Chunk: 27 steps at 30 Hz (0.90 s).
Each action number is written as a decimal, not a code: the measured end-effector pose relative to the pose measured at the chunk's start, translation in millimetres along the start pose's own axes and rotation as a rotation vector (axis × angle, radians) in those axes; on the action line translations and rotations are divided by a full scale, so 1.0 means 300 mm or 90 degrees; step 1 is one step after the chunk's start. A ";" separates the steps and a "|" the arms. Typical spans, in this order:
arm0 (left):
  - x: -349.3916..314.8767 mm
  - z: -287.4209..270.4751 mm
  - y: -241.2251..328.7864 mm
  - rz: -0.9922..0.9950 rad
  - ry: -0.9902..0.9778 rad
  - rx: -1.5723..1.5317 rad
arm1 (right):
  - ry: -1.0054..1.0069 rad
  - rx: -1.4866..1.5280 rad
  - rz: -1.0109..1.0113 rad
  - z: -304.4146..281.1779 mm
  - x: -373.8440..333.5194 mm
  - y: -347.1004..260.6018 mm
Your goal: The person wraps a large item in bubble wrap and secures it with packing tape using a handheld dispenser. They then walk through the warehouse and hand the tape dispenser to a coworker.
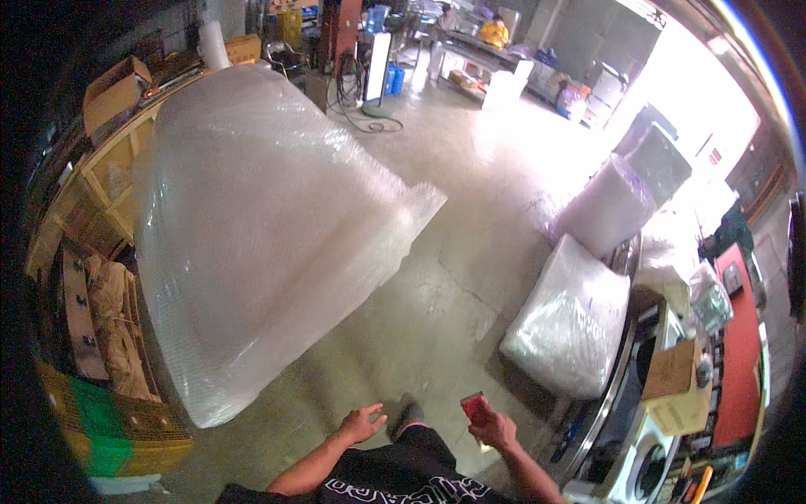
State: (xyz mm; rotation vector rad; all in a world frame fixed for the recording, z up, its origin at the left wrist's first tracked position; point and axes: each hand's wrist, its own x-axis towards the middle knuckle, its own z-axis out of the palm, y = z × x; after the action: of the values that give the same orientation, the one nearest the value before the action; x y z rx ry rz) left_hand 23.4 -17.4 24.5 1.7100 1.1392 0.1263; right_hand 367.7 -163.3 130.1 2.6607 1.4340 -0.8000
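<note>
Red handheld tool (476, 410), clasped in the right hand (498, 431), sits right of the bubble-wrapped bundle (252, 218); the left hand (362, 424), loosely spread, hangs nearer it. A careless swing might snag the bundle.

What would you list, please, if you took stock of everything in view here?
Large wrapped bundle: one, translucent white, left of centre
Smaller wrapped bundle: one, translucent white, right
Wrap roll: one, pale lilac, behind the smaller bundle
Open carton: one, brown, upper left
Cardboard box: at least one, brown, lower right
Panel: one, red, far right
Hose: one, green, floor at back
Co-worker: one clearly seen, yellow top, back
Small clutter: uncountable, mixed colours, edges and back
Handheld tool: one, red, low centre-right
Left hand: one, bare, low centre, empty
Right hand: one, bare, around the handheld tool
</note>
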 end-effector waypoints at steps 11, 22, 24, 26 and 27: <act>0.548 -0.427 0.922 0.442 0.326 -0.029 | 0.223 0.170 -0.261 -0.610 0.836 -0.148; 0.817 -0.943 1.225 0.379 0.863 -0.015 | 0.127 0.540 -0.851 -1.472 1.786 -1.281; 0.826 -0.948 1.250 0.267 0.908 -0.017 | 0.233 0.377 -1.030 -1.549 1.765 -1.591; 0.830 -0.976 1.280 0.161 0.938 0.000 | 0.297 0.283 -1.179 -1.602 1.711 -1.976; 0.848 -0.966 1.307 0.108 0.927 0.006 | 0.357 0.219 -1.243 -1.608 1.696 -2.130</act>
State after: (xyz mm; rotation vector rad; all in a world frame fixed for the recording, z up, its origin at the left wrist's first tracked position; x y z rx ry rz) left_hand 242.0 358.9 360.9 1.6129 1.9359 1.6648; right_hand 301.3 721.4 466.1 0.5654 3.9975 -0.0212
